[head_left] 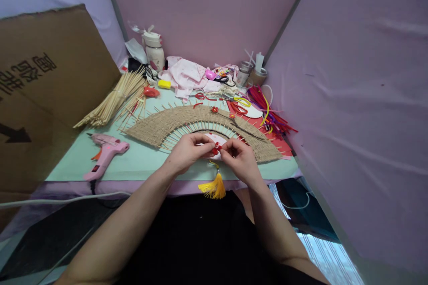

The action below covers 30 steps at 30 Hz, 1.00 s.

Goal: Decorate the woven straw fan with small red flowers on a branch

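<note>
A small red flower is pinched between my two hands, above the lower middle of a fan. My left hand grips its left side with thumb and forefinger; my right hand has closed fingertips on its right side. Beneath them lies the woven twine fan, its thin wooden sticks poking past the curved band. A dark twig with red flowers runs across the fan's right half. From the fan's base a yellow tassel hangs over the table edge. My fingers partly cover the pale centre piece.
At left lie a pink hot glue gun and a bundle of wooden sticks, beside a large cardboard sheet. Behind the fan are red scissors, yellow-handled scissors, pink cloth, a bottle and colourful pipe cleaners.
</note>
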### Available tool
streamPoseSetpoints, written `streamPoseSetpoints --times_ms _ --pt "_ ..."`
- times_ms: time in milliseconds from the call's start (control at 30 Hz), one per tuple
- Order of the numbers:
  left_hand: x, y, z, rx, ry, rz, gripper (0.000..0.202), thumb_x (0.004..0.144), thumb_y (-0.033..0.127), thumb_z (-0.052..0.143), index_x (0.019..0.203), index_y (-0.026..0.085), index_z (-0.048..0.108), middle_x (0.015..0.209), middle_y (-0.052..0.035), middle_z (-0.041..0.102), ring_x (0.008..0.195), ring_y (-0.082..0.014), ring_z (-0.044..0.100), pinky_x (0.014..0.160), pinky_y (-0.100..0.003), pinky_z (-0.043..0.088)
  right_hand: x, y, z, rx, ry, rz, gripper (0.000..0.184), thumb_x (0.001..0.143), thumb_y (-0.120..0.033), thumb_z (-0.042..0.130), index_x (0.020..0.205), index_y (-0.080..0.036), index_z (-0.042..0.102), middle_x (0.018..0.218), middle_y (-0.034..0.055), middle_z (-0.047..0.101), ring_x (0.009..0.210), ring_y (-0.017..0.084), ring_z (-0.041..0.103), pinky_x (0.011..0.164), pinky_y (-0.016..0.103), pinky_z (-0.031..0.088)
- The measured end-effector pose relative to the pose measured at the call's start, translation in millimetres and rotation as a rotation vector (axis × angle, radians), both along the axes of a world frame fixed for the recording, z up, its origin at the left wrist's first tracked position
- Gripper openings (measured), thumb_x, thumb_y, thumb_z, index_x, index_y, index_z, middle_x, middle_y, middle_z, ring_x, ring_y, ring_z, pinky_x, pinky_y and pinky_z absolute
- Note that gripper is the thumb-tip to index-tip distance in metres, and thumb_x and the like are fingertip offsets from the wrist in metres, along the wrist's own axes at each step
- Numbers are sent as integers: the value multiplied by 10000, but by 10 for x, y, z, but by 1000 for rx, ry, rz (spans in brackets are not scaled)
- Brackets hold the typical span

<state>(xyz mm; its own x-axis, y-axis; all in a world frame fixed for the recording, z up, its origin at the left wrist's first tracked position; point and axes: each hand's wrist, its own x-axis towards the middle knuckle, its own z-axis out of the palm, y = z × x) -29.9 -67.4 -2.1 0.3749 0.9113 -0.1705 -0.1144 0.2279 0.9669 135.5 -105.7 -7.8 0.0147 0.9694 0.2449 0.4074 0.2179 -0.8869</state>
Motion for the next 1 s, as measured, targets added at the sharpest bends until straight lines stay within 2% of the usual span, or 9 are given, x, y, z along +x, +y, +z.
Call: streamPoseSetpoints --times_ms 133,233,367,467,633,833,1000 --pt "-24 -24 1 63 82 -14 135 667 261 752 730 150 705 708 0 686 645 -94 629 646 -207 510 4 -47 48 -5 -53 4 93 730 -232 596 653 -190 566 608 -30 529 538 94 427 518 232 347" --pt "-19 -34 22 45 54 -13 134 658 252 757 722 148 701 693 4 683 640 -91 629 648 -205 513 2 -60 62 -14 -53 1 89 728 -233 604 658 -190 570 616 -26 532 547 96 430 528 236 351" --pt "-14 -42 65 -98 -87 -47 186 610 272 791 687 136 689 681 -8 687 645 -104 644 674 -229 536 22 -46 63 -106 117 76 138 729 -300 631 675 -190 568 632 -22 545 574 103 457 552 238 373" --pt "-18 -45 64 -105 -129 -52 205 611 289 796 695 138 686 686 -9 689 646 -104 643 693 -240 541 57 -16 66 -197 237 139 162 746 -335 640 711 -184 594 659 -17 578 598 104 491 584 239 403" --pt "-27 -53 46 141 37 -50 153 712 299 720 756 155 690 756 -16 702 684 -115 649 704 -242 531 115 69 98 -149 188 100 177 782 -361 653 780 -184 659 704 -1 628 650 123 539 629 254 436" --pt "-40 -66 53 424 332 -43 134 787 282 612 765 185 703 737 -20 704 671 -135 632 652 -236 486 146 157 109 -176 135 231 174 770 -359 670 754 -186 670 729 11 674 661 130 575 630 255 451" --pt "-30 -61 42 546 473 -19 150 802 275 589 762 196 710 744 -24 699 674 -142 608 649 -242 452 153 176 107 -173 110 267 149 779 -329 645 767 -182 661 732 9 667 653 123 569 620 251 438"
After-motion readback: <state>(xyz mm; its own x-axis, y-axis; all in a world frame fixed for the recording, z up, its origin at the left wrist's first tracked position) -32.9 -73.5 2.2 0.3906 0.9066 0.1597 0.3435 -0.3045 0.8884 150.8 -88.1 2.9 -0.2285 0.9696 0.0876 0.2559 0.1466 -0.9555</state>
